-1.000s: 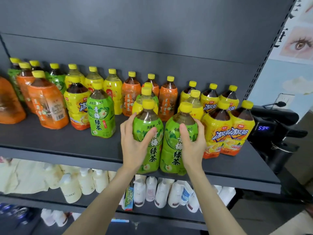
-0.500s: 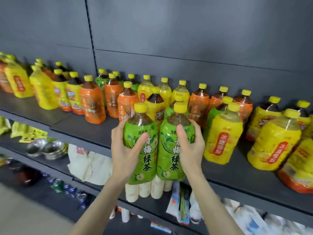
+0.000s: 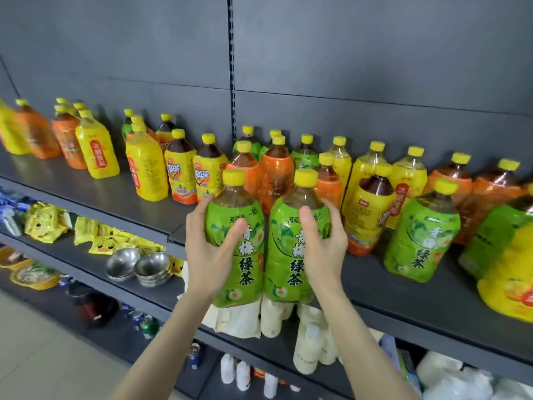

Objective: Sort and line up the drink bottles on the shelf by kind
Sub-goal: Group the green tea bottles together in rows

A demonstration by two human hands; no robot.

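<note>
Update: left hand [image 3: 209, 252] grips green-label yellow-capped plastic tea bottle [image 3: 248, 269], right hand [image 3: 324, 249] grips its twin bottle [image 3: 285, 255]. Pair got carried left along dark grey metal shelf [image 3: 115, 197] and hangs off its front edge. Third green tea bottle [image 3: 421, 235], left of hands a second ago, now stands to their right. Guess greens get grouped further left.

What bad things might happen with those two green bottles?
The left hand grips the left green bottle and the right hand the right green bottle, both held out over the shelf edge: a slip drops them onto things below. Pushing them in might topple the crowded orange bottles behind.
</note>
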